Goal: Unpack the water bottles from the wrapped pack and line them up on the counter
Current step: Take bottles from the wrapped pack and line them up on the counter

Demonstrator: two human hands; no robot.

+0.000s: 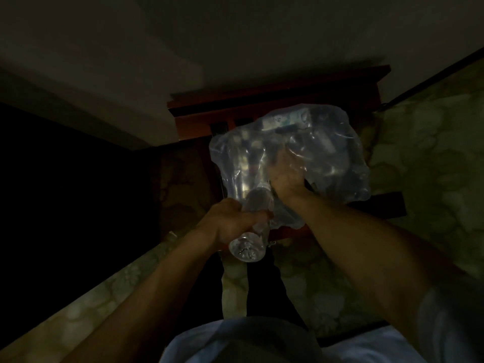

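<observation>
Left hand: fingers clamped round bottle, half out of pack | right hand: fingers curled gripping wrap | bottle likely full, heavy, slick; hold mid-body.

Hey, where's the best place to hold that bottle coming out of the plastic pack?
Probably round the lower body, near the base, coming from the left. The bottle lies tilted with its base toward the camera and its top still inside the wrapped pack, so only that end is free. The left hand already grips there.
</observation>
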